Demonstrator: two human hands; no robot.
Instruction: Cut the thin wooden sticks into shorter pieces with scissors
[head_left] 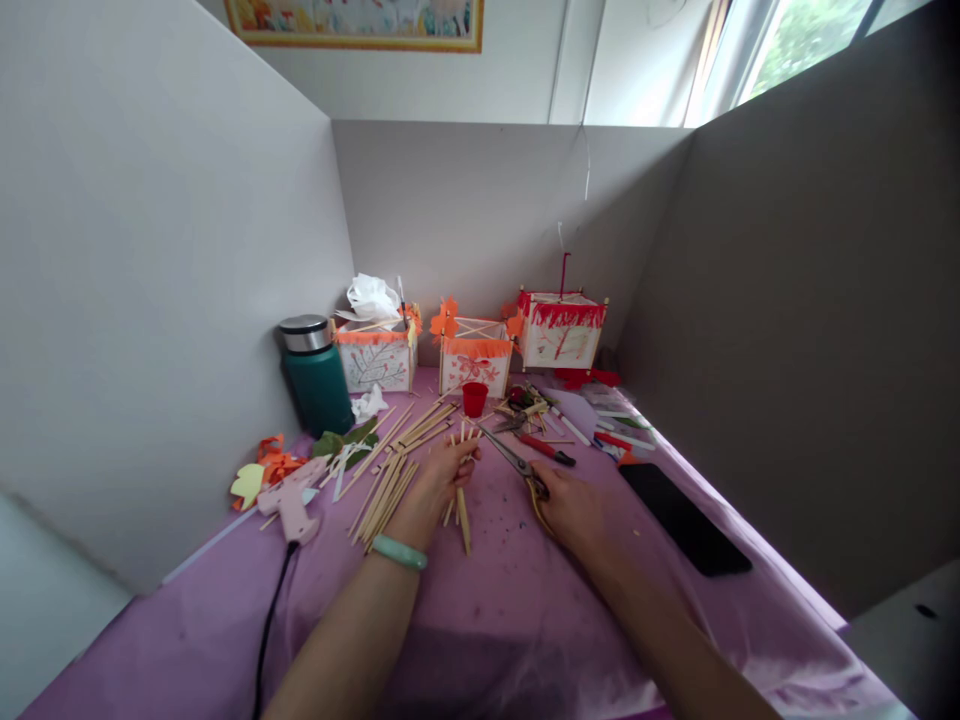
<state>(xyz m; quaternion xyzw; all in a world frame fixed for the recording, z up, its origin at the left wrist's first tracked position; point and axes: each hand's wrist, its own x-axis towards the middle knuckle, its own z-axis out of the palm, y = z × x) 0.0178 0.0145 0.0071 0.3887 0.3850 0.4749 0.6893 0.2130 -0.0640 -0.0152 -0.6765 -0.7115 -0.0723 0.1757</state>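
Several thin wooden sticks (459,478) stand gathered in the left hand (439,480), whose fingers close around them, their lower ends touching the purple table (510,610). Just right of that hand, the right hand (574,510) grips the yellow handles of scissors (517,465), blades parted and pointing away. More loose sticks (390,460) lie scattered left of the left hand, near a pink glue gun (289,500). A black phone (682,518) rests right of the right hand.

Purple tablecloth (525,620); teal flask (319,385); red cup (474,398); pink glue gun (291,502); black phone (684,518).
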